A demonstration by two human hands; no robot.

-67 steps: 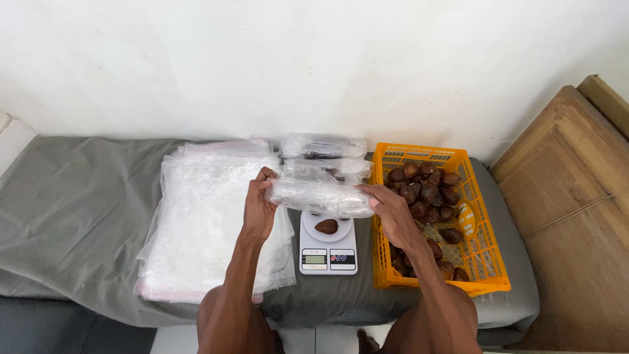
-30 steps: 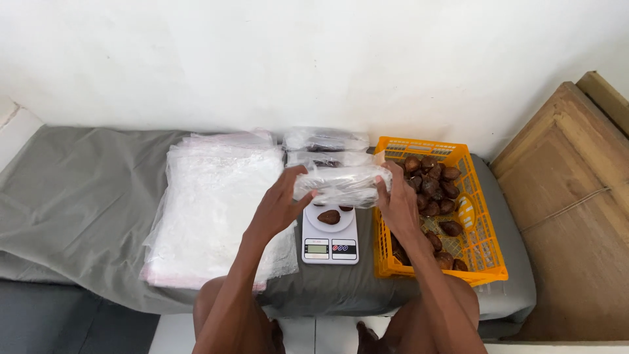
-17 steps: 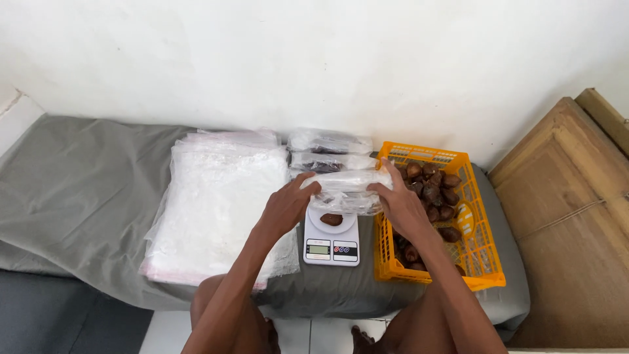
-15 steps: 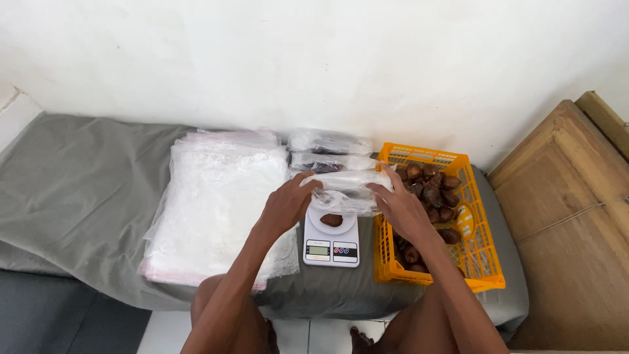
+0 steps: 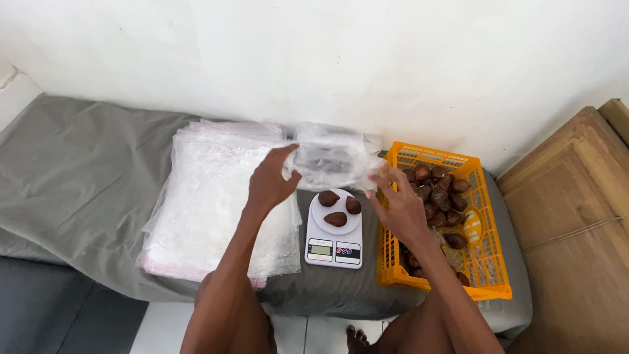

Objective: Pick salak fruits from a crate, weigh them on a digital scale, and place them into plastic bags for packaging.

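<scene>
Filled plastic bag (image 5: 331, 157) of dark fruit is being held up between both hands, hanging in the air above the back of the kitchen scale (image 5: 334, 229) and in front of the packed bags lying against the wall. The left hand (image 5: 270, 180) is pinching the bag's left edge, thumb in front and fingers behind; the right hand (image 5: 401, 204) is reaching at the right edge with fingers spread, and whether it is actually gripping or only touching the film is hard to tell through the clear plastic. Just beneath, three brown snake fruits (image 5: 337, 210) are sitting on the white scale plate. To the left, a thick stack of empty clear bags (image 5: 209, 196) is lying flat on the grey cloth (image 5: 72, 164); to the right, the orange crate (image 5: 488, 262) is holding more loose fruit. Handling this well probably means keeping both edges level so the contents are not sliding to one corner, and keeping the bag clear of the scale plate so nothing is knocking the fruit resting there.
</scene>
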